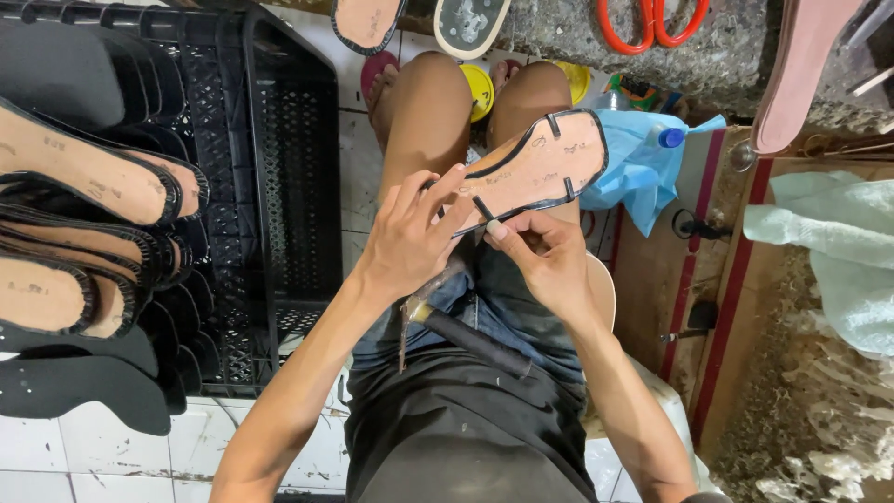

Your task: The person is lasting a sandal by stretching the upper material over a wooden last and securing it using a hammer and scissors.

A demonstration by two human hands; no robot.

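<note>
We are holding the sandal sole (538,168) above our knees, its long axis running toward two o'clock. Our left hand (410,237) is clasping its near end, fingers curled; our right hand (545,256), equally close, is pinching a thin black strap (483,208) at the edge.

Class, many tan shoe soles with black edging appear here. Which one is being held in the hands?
The sole over the person's knees, gripped by the left hand and right hand. Unlike the soles stacked in the black crate, it has short black strap ends showing.
</note>
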